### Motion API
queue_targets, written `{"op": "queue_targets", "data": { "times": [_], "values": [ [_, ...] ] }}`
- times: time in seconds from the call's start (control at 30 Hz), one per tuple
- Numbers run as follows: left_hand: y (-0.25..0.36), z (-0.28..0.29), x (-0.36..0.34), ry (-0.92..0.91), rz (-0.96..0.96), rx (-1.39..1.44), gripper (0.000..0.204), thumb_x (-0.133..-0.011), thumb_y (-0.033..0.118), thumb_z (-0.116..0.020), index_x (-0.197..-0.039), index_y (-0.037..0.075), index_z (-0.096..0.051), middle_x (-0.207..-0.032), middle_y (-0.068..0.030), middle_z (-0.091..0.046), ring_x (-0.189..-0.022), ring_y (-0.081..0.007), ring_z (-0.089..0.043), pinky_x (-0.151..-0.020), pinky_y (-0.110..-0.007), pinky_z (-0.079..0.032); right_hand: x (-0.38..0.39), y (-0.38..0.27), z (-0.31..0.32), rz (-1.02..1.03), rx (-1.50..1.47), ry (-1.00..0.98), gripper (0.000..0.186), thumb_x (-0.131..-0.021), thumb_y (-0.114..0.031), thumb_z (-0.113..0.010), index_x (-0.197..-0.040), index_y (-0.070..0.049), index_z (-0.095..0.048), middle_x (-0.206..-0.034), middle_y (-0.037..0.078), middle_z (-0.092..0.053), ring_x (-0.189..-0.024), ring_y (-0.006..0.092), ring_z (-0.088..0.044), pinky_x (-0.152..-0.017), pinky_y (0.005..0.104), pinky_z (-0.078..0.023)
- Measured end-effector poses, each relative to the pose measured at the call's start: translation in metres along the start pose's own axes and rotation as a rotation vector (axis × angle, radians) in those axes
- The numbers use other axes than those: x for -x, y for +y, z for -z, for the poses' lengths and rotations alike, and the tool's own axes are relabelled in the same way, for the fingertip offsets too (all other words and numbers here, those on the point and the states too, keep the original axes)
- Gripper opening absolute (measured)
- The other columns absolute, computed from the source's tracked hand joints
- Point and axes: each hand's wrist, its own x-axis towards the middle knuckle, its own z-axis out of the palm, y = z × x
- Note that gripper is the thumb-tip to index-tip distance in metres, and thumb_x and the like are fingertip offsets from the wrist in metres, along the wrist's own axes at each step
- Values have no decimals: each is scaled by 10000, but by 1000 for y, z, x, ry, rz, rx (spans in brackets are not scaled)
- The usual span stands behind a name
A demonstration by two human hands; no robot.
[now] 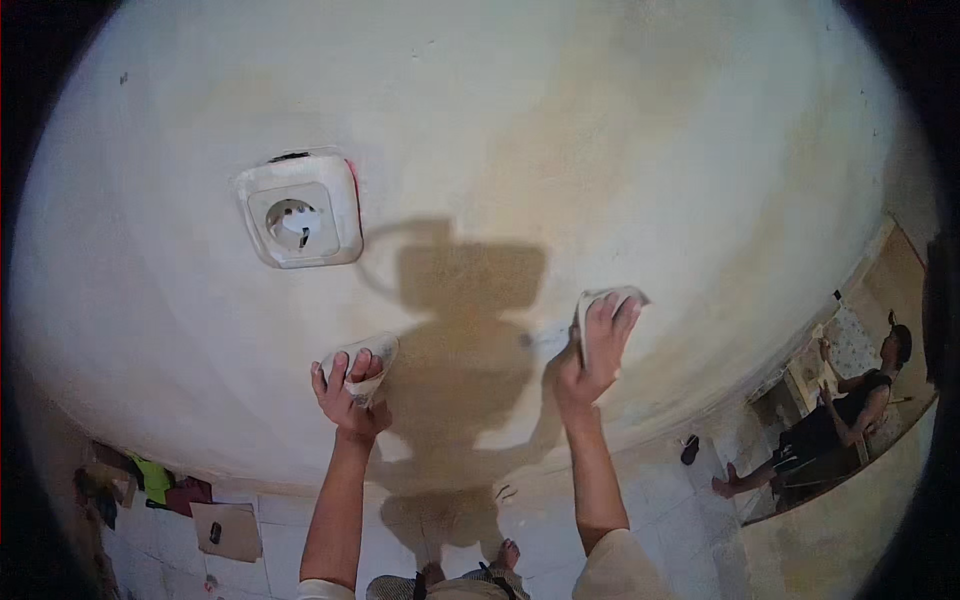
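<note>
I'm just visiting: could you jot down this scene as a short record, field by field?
Left hand: holds a pale sheet with fingers bent
Right hand: holds another pale sheet, fingers extended
Wall: pale, with yellowish patches; a shadow between the hands
Socket: white, above and left of the left hand
Floor: light tiles; a brown board lower left
Other person: far right, dark clothing

The socket point(300, 212) sits on the wall point(620, 120), above and left of the left sheet point(385, 348) and right sheet point(584, 328).
</note>
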Motion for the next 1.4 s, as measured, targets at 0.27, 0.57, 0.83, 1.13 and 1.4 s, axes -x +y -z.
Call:
{"op": "queue_targets", "data": {
  "times": [0.27,0.57,0.83,1.13,1.4],
  "values": [
    [-7,-7,13,-41,18,20,341,-919,263,-385,-1077,141,-661,-1198,-7,-624,-1241,-266,-477,-1083,-528,-219,41,-1,10,489,-437,-768,380,-743,-21,-576,-1100,-114,-667,-1158,187,-616,-1150,385,-526,-1055,502,-330],
    [0,-7,5,-8,6,-11,364,-933,291,-360,-1060,136,-663,-1228,12,-606,-1258,-265,-462,-1071,-542,-234,59,-12,-3,104,-74,-319,404,-787,-39,-551,-1185,-79,-611,-1291,134,-550,-1289,377,-409,-1058,604,-255],
    [-4,-2,9,-41,-9,-48,336,-914,244,-379,-1051,119,-660,-1189,-18,-629,-1255,-295,-463,-1066,-551,-239,25,36,8,52,103,-171,547,-752,12,-495,-1299,-3,-490,-1412,200,-394,-1357,443,-249,-1099,582,-165],
    [-6,-5,10,19,38,52,433,-972,385,-353,-1091,71,-626,-1187,-64,-621,-1243,-295,-467,-1082,-591,-167,76,2,15,329,-33,-867,565,-798,-191,-585,-1348,-164,-461,-1422,98,-416,-1334,398,-311,-1098,578,-187],
    [-7,-2,12,-56,60,44,497,-976,422,-327,-1139,40,-600,-1245,-81,-589,-1294,-298,-419,-1106,-590,-91,58,-16,-13,-163,-155,-22,446,-914,-172,-474,-1302,46,-463,-1379,271,-403,-1353,396,-290,-1113,527,-176]
  ]
}}
